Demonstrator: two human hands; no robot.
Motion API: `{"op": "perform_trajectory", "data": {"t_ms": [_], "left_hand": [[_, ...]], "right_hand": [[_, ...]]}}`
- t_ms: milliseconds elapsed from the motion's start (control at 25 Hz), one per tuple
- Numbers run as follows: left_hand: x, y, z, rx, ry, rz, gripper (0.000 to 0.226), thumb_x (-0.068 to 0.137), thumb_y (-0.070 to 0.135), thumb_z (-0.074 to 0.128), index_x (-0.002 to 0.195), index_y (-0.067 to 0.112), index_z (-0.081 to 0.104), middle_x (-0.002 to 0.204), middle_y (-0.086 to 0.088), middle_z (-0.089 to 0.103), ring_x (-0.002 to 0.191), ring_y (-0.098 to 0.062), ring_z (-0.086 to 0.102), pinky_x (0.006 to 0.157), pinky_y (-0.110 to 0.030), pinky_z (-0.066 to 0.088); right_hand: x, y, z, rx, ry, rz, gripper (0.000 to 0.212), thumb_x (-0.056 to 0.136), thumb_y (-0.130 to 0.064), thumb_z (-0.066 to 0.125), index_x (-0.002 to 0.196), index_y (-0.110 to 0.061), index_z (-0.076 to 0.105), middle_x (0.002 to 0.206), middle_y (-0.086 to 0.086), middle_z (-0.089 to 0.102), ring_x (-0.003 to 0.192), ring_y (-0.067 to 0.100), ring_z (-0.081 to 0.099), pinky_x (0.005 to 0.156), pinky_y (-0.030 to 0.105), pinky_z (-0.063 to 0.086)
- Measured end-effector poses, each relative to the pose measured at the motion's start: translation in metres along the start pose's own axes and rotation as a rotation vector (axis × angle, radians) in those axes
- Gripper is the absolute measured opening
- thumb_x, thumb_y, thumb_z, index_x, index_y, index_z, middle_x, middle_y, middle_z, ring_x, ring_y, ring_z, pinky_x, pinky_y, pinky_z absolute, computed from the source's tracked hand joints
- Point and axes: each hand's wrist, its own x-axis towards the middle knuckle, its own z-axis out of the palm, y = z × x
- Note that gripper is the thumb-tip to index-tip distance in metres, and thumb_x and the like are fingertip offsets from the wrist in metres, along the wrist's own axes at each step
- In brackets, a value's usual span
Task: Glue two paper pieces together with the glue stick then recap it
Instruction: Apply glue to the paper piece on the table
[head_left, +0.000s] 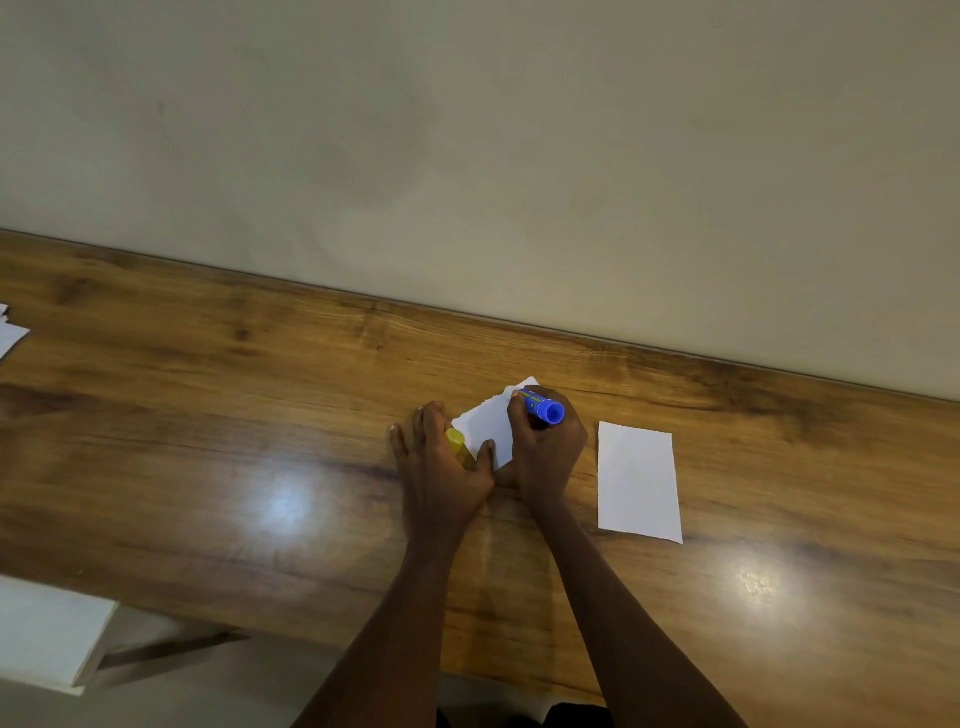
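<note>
While the right grip (545, 447) is clamped round the blue glue stick (543, 406), I read this as the gluing step, with joining and recapping not yet done. The stick slants with its tip down toward 10 o'clock, onto the far corner of the first paper piece (488, 423), and its butt end tipped up at me.

My left grip (441, 467) lies at 9 o'clock of the right one, the two nearly touching. Its fingers are spread flat on the bench (208, 441), its thumb pins the paper's near edge, and the yellow cap (456, 440) is wedged between forefinger and thumb. I cannot tell how firmly.

What the next move turns on is the second paper piece (638, 480). It lies flat at 3 o'clock of the right grip, apart from it, with its long axis running 12 to 6. The right grip is clearly nearer, but it is busy with the stick. I judge it must free some fingers, or the left must cross over.

Loose paper scraps (10, 335) sit far off at 9 o'clock.
</note>
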Motion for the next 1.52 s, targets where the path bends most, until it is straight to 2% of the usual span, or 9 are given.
{"op": "perform_trajectory", "data": {"t_ms": [160, 520, 720, 880, 1080, 1200, 1320, 1400, 1520], "left_hand": [[0.0, 0.0, 0.001, 0.019, 0.001, -0.002, 0.065, 0.071, 0.03, 0.07, 0.123, 0.005, 0.04, 0.122, -0.016, 0.054, 0.119, -0.032, 0.047, 0.116, -0.044, 0.016], [0.0, 0.001, 0.001, 0.02, -0.007, -0.021, 0.066, 0.071, 0.03, 0.07, 0.123, 0.007, 0.039, 0.126, -0.017, 0.052, 0.125, -0.034, 0.042, 0.115, -0.045, 0.018], [-0.001, 0.0, 0.001, 0.018, -0.01, -0.013, 0.067, 0.071, 0.034, 0.069, 0.124, 0.005, 0.04, 0.125, -0.017, 0.053, 0.121, -0.033, 0.046, 0.116, -0.044, 0.015], [-0.002, 0.002, 0.001, -0.006, 0.016, -0.016, 0.062, 0.075, 0.037, 0.065, 0.122, 0.003, 0.043, 0.123, -0.02, 0.055, 0.118, -0.036, 0.048, 0.114, -0.048, 0.021], [0.001, 0.001, 0.002, 0.024, 0.015, -0.015, 0.063, 0.073, 0.034, 0.069, 0.121, 0.002, 0.043, 0.124, -0.019, 0.054, 0.119, -0.035, 0.048, 0.114, -0.047, 0.018], [0.001, 0.002, 0.001, 0.035, -0.004, -0.007, 0.066, 0.073, 0.035, 0.068, 0.124, 0.003, 0.04, 0.127, -0.018, 0.052, 0.122, -0.034, 0.046, 0.116, -0.046, 0.014], [0.0, 0.002, 0.0, 0.033, 0.001, 0.007, 0.066, 0.073, 0.034, 0.067, 0.124, 0.004, 0.039, 0.128, -0.017, 0.051, 0.123, -0.033, 0.045, 0.116, -0.046, 0.013], [0.0, 0.002, 0.0, 0.04, 0.001, 0.024, 0.066, 0.072, 0.032, 0.068, 0.124, 0.004, 0.039, 0.127, -0.016, 0.052, 0.122, -0.032, 0.046, 0.116, -0.046, 0.013], [0.001, 0.001, -0.001, 0.036, -0.007, 0.036, 0.067, 0.07, 0.03, 0.068, 0.124, 0.004, 0.038, 0.126, -0.016, 0.052, 0.121, -0.032, 0.048, 0.115, -0.045, 0.012]], "right_hand": [[0.005, 0.002, 0.003, 0.014, 0.101, 0.093, 0.027, 0.077, -0.008, 0.067, 0.101, 0.003, 0.059, 0.093, 0.02, 0.067, 0.075, 0.017, 0.055, 0.059, -0.004, 0.04], [0.003, -0.011, -0.02, 0.102, 0.146, 0.139, 0.038, 0.082, -0.002, 0.057, 0.12, -0.004, 0.049, 0.115, 0.02, 0.061, 0.096, 0.033, 0.061, 0.082, 0.03, 0.048], [-0.027, -0.004, -0.023, -0.445, -0.267, -0.027, 0.042, 0.079, -0.012, 0.064, 0.118, -0.014, 0.05, 0.126, 0.012, 0.055, 0.115, 0.028, 0.049, 0.106, 0.044, 0.031], [0.011, -0.01, -0.031, -0.651, -0.569, -0.19, 0.056, 0.07, 0.004, 0.065, 0.117, -0.022, 0.047, 0.131, 0.006, 0.052, 0.124, 0.024, 0.044, 0.113, 0.047, 0.004], [0.049, -0.025, -0.048, -0.7, -1.015, -0.305, 0.059, 0.067, 0.013, 0.063, 0.115, -0.017, 0.048, 0.129, 0.009, 0.052, 0.11, 0.021, 0.044, 0.103, 0.039, 0.029], [0.039, -0.028, -0.04, -0.354, -0.762, -0.337, 0.034, 0.073, -0.006, 0.068, 0.105, -0.007, 0.057, 0.101, 0.01, 0.064, 0.083, 0.011, 0.057, 0.074, 0.016, 0.045], [0.017, -0.024, -0.02, 0.144, -0.484, 0.015, 0.025, 0.088, -0.016, 0.052, 0.106, 0.001, 0.057, 0.075, 0.002, 0.06, 0.056, 0.0, 0.057, 0.052, 0.005, 0.044], [0.006, -0.016, -0.01, 0.191, -0.393, 0.128, 0.02, 0.087, -0.011, 0.052, 0.107, -0.007, 0.054, 0.073, -0.004, 0.058, 0.058, 0.004, 0.056, 0.054, 0.007, 0.046], [0.001, -0.008, -0.006, 0.061, -0.351, -0.026, 0.015, 0.077, -0.002, 0.064, 0.088, -0.01, 0.057, 0.073, -0.003, 0.059, 0.062, 0.004, 0.054, 0.057, 0.006, 0.045]]}}
